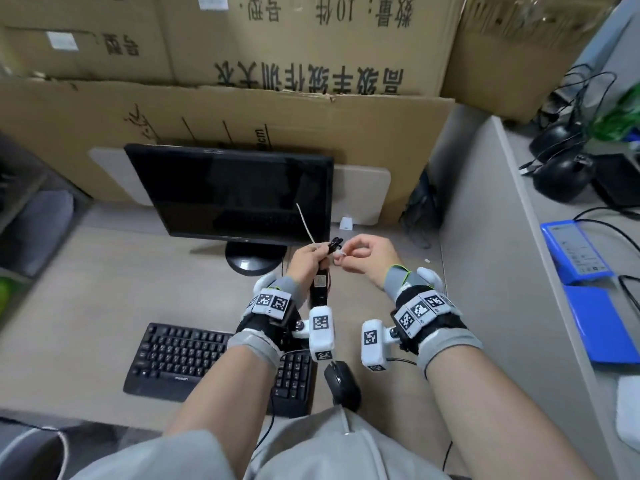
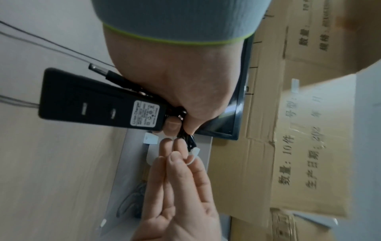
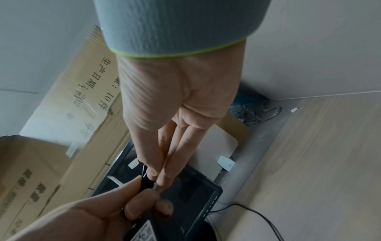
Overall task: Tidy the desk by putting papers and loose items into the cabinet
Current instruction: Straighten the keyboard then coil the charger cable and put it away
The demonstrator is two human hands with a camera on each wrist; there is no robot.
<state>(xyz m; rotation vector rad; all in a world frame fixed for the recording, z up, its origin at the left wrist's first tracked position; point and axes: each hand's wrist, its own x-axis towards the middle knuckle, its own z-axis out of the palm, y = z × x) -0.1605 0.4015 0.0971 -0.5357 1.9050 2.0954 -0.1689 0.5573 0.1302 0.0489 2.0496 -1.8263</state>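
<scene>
Head view: above the keyboard (image 1: 180,362) on the desk (image 1: 86,271), our left hand (image 1: 306,263) grips a black charger (image 1: 319,289) with its bunched cord; our right hand (image 1: 363,259) pinches a white tie (image 1: 337,259) before the monitor (image 1: 228,192).

Soft, even indoor light fills the scene, with no harsh shadows; only faint, diffuse shade sits under my forearms and beneath the keyboard (image 1: 211,365) on the pale desk (image 1: 104,271). The dark monitor (image 1: 235,192) screen carries a dull, hazy reflection. The head view is wide-angle, so the cardboard boxes (image 1: 311,46) bend at the edges and the corners smear. Both wrist views are dimmer and cooler in tone. In the left wrist view, the grey cuff (image 2: 177,18) looms large and soft, the printing on the boxes is motion-blurred, and the black power adapter (image 2: 98,101) stays fairly sharp. The right wrist view is softer overall, and its nearest objects are out of focus.
</scene>
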